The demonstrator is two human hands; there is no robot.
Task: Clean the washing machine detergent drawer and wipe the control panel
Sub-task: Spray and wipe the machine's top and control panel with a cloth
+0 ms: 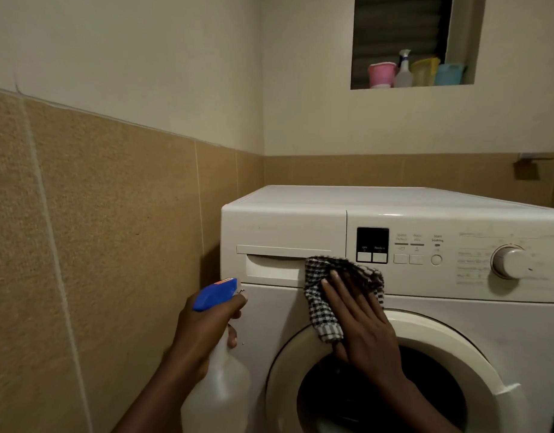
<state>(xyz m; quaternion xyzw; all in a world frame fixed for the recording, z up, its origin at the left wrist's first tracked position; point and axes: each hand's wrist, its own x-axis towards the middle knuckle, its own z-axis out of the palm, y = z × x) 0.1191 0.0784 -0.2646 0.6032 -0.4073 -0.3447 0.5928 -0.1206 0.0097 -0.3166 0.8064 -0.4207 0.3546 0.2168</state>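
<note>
With my right hand (360,320) spread flat on the cloth (320,307) and my left hand (204,326) gripping the bottle (222,385), stray spray could soak the panel (422,278).

High on the far wall, a rectangular recess (463,32) is cut into the cream painted wall (144,57); dark horizontal slats (394,29) fill its back. Four things stand in a row on its sill: a pink tub (381,75) at the left, then a pale trigger sprayer (404,71) with a white head, then a translucent yellow container (425,71), and a light blue container (449,73) at the right, each just beside the next. Tan tiles (113,214) with pale grout cover the lower part of the left and far walls. A small fixture (530,165), too dim to identify, sits at the tile line at far right.
</note>
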